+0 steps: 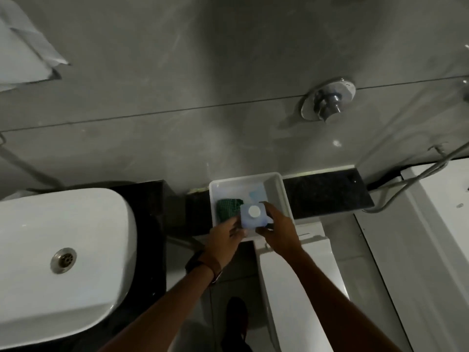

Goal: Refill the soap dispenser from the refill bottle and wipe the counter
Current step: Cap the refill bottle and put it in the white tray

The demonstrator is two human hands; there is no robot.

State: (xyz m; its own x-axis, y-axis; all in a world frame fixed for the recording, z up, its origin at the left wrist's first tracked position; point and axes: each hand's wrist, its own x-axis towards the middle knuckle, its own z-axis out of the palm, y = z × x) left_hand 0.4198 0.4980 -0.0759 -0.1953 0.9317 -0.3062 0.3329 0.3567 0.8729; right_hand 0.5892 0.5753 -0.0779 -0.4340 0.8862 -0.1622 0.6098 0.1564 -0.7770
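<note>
Over the one white bin [276,191] on the dark counter [327,194], we've got both hands on a single pale blue bottle [251,219] with one round white cap [253,211]: left hand [225,237] pinching its left side, right hand [279,229] wrapped round its right. Inside the bin we count one green cloth [227,208] and one light blue item [256,195]. One white sink [63,252] sits well apart on the left.

Open from above into white tub [275,189]; green cloth [226,208] crowded its left half. Bare dark worktop [327,194] right; sink [63,252] blocked left.
</note>
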